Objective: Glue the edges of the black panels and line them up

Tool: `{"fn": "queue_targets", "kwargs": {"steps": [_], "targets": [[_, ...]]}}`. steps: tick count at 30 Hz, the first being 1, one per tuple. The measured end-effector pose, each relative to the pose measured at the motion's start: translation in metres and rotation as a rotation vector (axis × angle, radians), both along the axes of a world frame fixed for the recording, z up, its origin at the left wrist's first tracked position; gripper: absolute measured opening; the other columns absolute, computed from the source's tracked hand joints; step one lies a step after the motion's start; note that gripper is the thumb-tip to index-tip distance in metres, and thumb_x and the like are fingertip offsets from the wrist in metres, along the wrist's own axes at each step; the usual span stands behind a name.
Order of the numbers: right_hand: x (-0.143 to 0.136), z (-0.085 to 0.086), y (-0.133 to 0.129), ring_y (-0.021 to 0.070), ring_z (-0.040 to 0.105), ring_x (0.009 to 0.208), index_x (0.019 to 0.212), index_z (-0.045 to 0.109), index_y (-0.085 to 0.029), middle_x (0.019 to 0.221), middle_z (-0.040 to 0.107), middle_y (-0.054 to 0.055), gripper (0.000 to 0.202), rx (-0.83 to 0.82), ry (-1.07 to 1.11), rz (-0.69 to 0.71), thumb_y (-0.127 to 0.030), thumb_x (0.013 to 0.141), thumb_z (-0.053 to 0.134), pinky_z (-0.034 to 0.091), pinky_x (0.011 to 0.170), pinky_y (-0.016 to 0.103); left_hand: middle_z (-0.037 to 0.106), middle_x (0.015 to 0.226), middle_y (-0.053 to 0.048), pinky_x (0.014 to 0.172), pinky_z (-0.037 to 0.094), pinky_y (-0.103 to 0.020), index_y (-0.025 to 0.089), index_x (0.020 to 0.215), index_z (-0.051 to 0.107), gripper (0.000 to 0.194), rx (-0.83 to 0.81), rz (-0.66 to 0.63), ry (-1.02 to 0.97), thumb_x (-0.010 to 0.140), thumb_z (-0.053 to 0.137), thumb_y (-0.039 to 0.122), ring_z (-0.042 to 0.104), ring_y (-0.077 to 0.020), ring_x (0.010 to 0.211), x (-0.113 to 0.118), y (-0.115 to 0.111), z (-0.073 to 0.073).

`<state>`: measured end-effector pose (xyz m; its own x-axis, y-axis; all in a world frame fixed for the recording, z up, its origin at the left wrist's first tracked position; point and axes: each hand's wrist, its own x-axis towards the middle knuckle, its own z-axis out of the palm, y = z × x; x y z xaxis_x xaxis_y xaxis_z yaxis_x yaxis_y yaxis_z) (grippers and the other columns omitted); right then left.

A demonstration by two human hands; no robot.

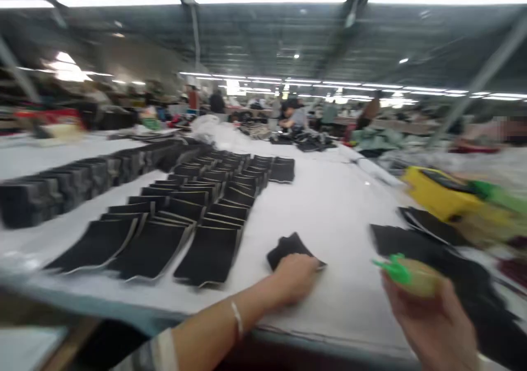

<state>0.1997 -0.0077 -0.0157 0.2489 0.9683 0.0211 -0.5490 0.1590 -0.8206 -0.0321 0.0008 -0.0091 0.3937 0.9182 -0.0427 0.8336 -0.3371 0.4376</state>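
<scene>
Left hand (294, 277) rests on a black fabric piece (290, 248) on the white surface (329, 206); right hand (432, 316), right of it, holds a green tool (394, 268).

rows of black fabric pieces (181, 217), yellow box (432, 195), white table (329, 206)

Right hand (432, 316) blurred, cut by bottom edge — green tool (395, 269) unclear.

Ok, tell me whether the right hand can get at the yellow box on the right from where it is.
Probably yes: the right hand holds a green tool, but only flat black pieces lie between it and the yellow box.
</scene>
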Motion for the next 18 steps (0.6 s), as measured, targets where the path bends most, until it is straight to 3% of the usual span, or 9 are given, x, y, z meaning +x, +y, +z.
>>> {"fn": "queue_targets", "kwargs": {"steps": [2,5,8,14,18], "targets": [[0.012,0.011,-0.014,0.0255,0.064,0.088,0.101,0.065,-0.026,0.107,0.064,0.004,0.041,-0.013,-0.018,-0.05,-0.042,0.067,0.081,0.06,0.068,0.039,0.069,0.092,-0.011,0.074,0.043,-0.031,0.016,0.087,0.065,0.031,0.028,-0.07,-0.04,0.09,0.035,0.016,0.063,-0.0236,0.088,-0.001,0.011,-0.01],[0.005,0.02,-0.024,0.0245,0.063,0.084,0.108,0.063,-0.023,0.097,0.064,0.005,0.05,0.031,-0.224,-0.082,-0.038,0.064,0.083,0.059,0.066,0.035,0.069,0.089,-0.008,0.074,0.041,-0.028,0.017,0.087,0.066,0.032,0.033,-0.133,-0.099,0.089,0.034,0.015,0.063,-0.021,0.085,-0.008,0.017,-0.015],[-0.004,0.019,-0.032,0.0265,0.061,0.087,0.114,0.059,-0.023,0.098,0.062,0.006,0.056,0.066,-0.428,-0.127,-0.037,0.065,0.083,0.058,0.068,0.037,0.069,0.088,-0.005,0.073,0.04,-0.024,0.018,0.085,0.067,0.031,-0.004,-0.12,-0.177,0.089,0.037,0.017,0.062,-0.0189,0.084,-0.011,0.013,-0.013],[-0.012,0.012,-0.032,0.0312,0.056,0.103,0.117,0.055,-0.023,0.113,0.057,0.009,0.057,0.186,-0.895,-0.226,-0.044,0.07,0.079,0.045,0.093,0.047,0.069,0.089,-0.005,0.074,0.039,-0.024,0.019,0.086,0.069,0.031,-0.03,-0.119,-0.191,0.089,0.037,0.018,0.061,-0.0189,0.084,-0.009,0.011,-0.009],[-0.017,0.014,-0.027,0.0291,0.054,0.106,0.118,0.054,-0.026,0.117,0.056,0.006,0.056,0.273,-1.105,-0.253,-0.044,0.072,0.078,0.042,0.095,0.045,0.069,0.09,-0.005,0.074,0.04,-0.024,0.019,0.091,0.069,0.033,-0.041,-0.134,-0.179,0.09,0.036,0.019,0.061,-0.0191,0.085,-0.009,0.011,-0.007]]}}
